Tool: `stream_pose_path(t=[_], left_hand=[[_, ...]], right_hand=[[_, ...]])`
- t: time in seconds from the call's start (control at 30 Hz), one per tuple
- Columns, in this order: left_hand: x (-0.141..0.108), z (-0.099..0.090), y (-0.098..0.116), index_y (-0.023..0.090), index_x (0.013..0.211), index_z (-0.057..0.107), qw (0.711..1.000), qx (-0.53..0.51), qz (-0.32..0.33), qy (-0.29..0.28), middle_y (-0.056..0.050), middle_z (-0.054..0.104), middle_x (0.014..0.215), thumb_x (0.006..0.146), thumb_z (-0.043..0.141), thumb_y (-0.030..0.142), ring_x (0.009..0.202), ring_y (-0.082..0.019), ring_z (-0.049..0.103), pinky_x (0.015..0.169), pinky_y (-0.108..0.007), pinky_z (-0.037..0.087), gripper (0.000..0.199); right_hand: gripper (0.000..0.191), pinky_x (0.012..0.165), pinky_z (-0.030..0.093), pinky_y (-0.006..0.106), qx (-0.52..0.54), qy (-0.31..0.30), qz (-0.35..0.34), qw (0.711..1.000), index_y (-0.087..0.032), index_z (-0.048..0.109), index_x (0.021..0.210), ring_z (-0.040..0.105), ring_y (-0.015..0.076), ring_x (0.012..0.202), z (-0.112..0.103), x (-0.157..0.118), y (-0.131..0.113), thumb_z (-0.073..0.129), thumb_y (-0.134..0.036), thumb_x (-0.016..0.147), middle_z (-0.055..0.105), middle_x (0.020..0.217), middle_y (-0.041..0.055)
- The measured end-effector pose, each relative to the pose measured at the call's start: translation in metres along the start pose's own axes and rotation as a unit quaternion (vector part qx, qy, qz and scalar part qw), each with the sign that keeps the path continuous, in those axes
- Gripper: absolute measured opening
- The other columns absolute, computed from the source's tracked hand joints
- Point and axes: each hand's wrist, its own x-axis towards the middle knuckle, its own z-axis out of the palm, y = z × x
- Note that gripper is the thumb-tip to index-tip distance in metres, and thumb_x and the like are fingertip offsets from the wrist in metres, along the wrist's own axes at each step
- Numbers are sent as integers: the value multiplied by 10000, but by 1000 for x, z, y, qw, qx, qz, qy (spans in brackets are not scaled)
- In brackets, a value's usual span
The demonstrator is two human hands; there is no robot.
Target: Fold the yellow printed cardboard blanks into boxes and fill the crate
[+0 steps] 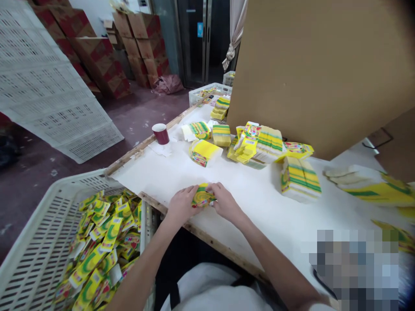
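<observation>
My left hand [182,202] and right hand [224,201], fingers curled, grip a small yellow-and-green printed card packet [202,195] above the white tabletop [142,172]. Many folded packets fill the white plastic crate [48,216] at left; several flat card stacks [301,178] remain, so work seems well underway but unfinished.

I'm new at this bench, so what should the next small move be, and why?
Probably press the right end of the yellow carton closed with the right hand while the left hand steadies its other end: each hand holds one end, though whether it is shut is unclear.
</observation>
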Motion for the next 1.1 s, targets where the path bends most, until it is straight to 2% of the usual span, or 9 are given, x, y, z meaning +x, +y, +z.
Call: stream_pose_path(t=[0.1,0.17,0.27,0.4,0.53,0.73,0.83,0.93,1.1], left_hand=[[-12,-8,4,168,1292,400,999,-9,12,46,-168,464,1334,689,656,328,1251,-302,410,1042,-487,278,674],[-22,-13,15,165,1375,249,981,-52,-16,189,-187,309,1432,653,690,393,1340,-316,244,1079,-531,157,876],[-34,-12,34,198,1412,79,885,-255,-86,379,-182,199,1474,638,696,455,1352,-312,208,1063,-506,243,1023],[-38,-4,52,269,1353,266,718,-621,-118,291,-121,412,1382,837,446,442,1218,-258,459,919,-425,456,572],[-32,-3,59,193,1141,511,595,-738,-148,283,-110,615,1114,838,423,395,1070,-239,571,866,-407,482,374],[-28,-3,66,199,772,492,553,-714,-135,409,20,483,670,796,464,372,674,-118,544,720,-293,483,177],[-31,-1,63,203,698,427,544,-723,-149,400,51,364,592,804,416,487,520,-78,422,551,-214,435,303],[-37,3,62,211,711,449,579,-707,-153,376,54,382,590,784,399,566,497,-74,406,500,-193,415,365],[-48,18,65,214,832,574,640,-680,-139,330,15,601,778,681,626,495,732,-120,570,699,-247,490,323]], right_hand=[[386,711,456,277,32,7,6,999,-202,504,921,523,150,794,-5,0,0,537,20,607,520,906,15],[346,639,449,256,60,34,25,997,-204,485,915,506,132,713,-11,-3,-4,574,-40,624,517,856,-4],[308,575,414,229,138,86,57,985,-206,478,875,464,110,625,-14,-11,-18,621,-110,619,501,760,-38],[292,572,391,223,209,77,31,974,-206,510,849,453,103,606,-6,-23,-41,639,-113,604,495,714,-51],[243,552,376,215,250,68,22,966,-204,506,795,446,98,584,6,-32,-53,619,-97,608,495,676,-55],[406,538,393,211,424,107,79,896,-222,422,934,486,101,568,33,-50,-64,659,-167,609,499,646,-70],[409,569,399,212,400,90,61,910,-221,457,927,482,101,608,42,-61,-67,654,-110,587,502,685,-62],[370,576,397,216,375,64,53,923,-208,528,939,466,100,602,42,-66,-63,648,-114,602,501,670,-59],[195,610,414,237,418,120,81,897,-182,598,830,511,118,637,28,-65,-49,630,-157,639,579,713,-20]])
